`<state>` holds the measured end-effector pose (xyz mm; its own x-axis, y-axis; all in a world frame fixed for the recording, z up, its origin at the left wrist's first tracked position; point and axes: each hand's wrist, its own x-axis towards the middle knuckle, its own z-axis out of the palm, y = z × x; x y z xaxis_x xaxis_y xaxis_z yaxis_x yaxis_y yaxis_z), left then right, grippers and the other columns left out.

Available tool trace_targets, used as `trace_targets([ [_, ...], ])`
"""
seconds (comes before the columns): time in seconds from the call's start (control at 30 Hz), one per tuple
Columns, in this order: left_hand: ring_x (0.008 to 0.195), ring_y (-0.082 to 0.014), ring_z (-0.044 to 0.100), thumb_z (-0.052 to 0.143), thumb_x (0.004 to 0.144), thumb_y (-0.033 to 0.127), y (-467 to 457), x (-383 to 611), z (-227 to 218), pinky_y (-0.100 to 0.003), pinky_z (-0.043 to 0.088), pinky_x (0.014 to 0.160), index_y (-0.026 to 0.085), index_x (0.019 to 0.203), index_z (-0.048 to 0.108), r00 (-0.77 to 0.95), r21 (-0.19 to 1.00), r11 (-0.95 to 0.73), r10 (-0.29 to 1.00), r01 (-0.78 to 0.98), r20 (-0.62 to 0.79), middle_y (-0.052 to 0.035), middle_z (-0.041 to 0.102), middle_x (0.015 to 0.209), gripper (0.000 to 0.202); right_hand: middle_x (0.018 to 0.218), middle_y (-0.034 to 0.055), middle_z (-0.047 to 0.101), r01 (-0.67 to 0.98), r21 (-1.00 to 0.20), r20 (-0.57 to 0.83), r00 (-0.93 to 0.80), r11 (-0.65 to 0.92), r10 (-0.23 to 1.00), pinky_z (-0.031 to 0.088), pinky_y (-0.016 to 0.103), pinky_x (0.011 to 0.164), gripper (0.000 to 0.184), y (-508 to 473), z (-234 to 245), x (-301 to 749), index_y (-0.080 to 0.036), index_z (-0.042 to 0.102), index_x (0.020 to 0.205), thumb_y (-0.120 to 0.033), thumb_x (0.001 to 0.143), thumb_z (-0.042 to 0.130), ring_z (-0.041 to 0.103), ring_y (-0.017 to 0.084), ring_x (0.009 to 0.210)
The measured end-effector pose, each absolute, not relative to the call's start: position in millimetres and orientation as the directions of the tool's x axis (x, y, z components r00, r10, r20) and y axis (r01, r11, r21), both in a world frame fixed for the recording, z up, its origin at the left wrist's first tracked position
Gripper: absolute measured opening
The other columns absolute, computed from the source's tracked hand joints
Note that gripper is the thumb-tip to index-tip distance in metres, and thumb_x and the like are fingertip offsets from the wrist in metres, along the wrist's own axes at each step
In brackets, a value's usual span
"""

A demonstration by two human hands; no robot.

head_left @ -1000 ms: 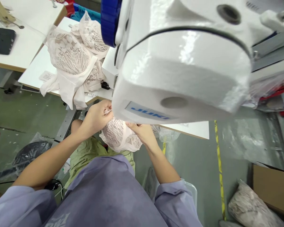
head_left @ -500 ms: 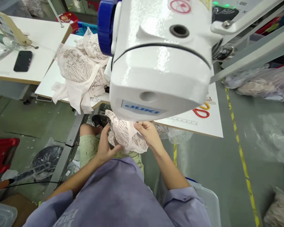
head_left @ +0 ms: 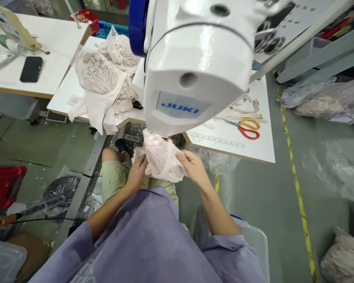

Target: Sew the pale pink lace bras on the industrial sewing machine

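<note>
A pale pink lace garment piece hangs just below the head of a white sewing machine. My left hand grips its left edge with fingers curled into the fabric. My right hand pinches its right edge between thumb and fingers. Both hands sit over my lap, in front of the table edge. The needle area is hidden by the machine head.
A heap of lace pieces lies on the white table left of the machine. Scissors with yellow and red handles and fabric strips lie to the right. A black phone rests on the neighbouring table. Bagged fabric sits on the floor.
My left hand came off the fabric at the machine, dropped toward my lap, then took the left edge again. The lace piece now hangs lower, away from the machine.
</note>
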<state>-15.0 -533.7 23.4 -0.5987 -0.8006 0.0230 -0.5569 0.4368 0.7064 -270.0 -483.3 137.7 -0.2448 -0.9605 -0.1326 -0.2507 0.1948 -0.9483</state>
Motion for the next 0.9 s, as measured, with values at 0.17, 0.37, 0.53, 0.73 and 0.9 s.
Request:
trace_targets([
  [0.17, 0.154, -0.0275, 0.032, 0.04, 0.095, 0.018, -557, 8, 40, -0.059, 0.023, 0.127, 0.023, 0.134, 0.061, -0.517, 0.627, 0.457, -0.85, -0.631, 0.098, -0.0108, 0.051, 0.155, 0.045, 0.063, -0.0006, 0.047, -0.574, -0.662, -0.215, -0.471, 0.482, -0.856, 0.037, 0.031, 0.062, 0.051, -434, 100, -347, -0.022, 0.047, 0.065, -0.065, 0.093, 0.047, 0.045, 0.017, 0.063],
  [0.37, 0.151, -0.039, 0.035, 0.064, 0.078, 0.032, -507, -33, 47, -0.059, 0.033, 0.124, 0.024, 0.135, 0.064, -0.704, 0.688, 0.487, -0.708, -0.537, -0.048, -0.0126, 0.042, 0.161, 0.058, 0.099, 0.0197, 0.069, -0.751, -0.452, -0.172, -0.456, 0.481, -0.873, 0.048, 0.047, 0.084, 0.041, -424, 48, -346, -0.017, 0.066, 0.095, -0.055, 0.083, 0.057, 0.063, 0.035, 0.095],
  [0.53, 0.144, -0.0295, 0.048, 0.06, 0.087, 0.046, -551, 2, 73, -0.045, 0.045, 0.119, 0.031, 0.142, 0.057, -0.59, 0.731, 0.471, -0.799, -0.494, 0.116, -0.0112, 0.052, 0.153, 0.057, 0.132, 0.0242, 0.062, -0.835, -0.522, -0.094, -0.148, 0.175, -0.985, 0.047, 0.051, 0.102, 0.056, -466, 23, -278, -0.014, 0.06, 0.126, -0.049, 0.082, 0.062, 0.058, 0.038, 0.126],
  [0.73, 0.14, -0.0343, 0.049, 0.059, 0.089, 0.055, -714, 68, 175, -0.05, 0.042, 0.117, 0.015, 0.147, 0.044, -0.198, 0.749, 0.316, -0.949, -0.582, 0.246, -0.0195, 0.051, 0.15, 0.072, 0.128, 0.0222, 0.064, -0.771, -0.619, -0.087, -0.121, 0.149, -0.989, 0.051, 0.056, 0.098, 0.043, -500, 74, -217, -0.019, 0.067, 0.117, -0.044, 0.081, 0.07, 0.06, 0.043, 0.121],
  [0.9, 0.155, -0.0406, 0.024, 0.072, 0.073, 0.067, -851, 72, 220, -0.052, 0.027, 0.125, 0.002, 0.155, 0.026, -0.14, 0.682, 0.186, -0.982, -0.707, 0.123, -0.0295, 0.023, 0.165, 0.114, 0.149, 0.0105, 0.053, -0.183, -0.983, -0.042, 0.096, 0.024, -0.994, 0.045, 0.045, 0.114, 0.065, -581, 118, -120, -0.03, 0.051, 0.142, -0.052, 0.084, 0.072, 0.053, 0.03, 0.138],
])
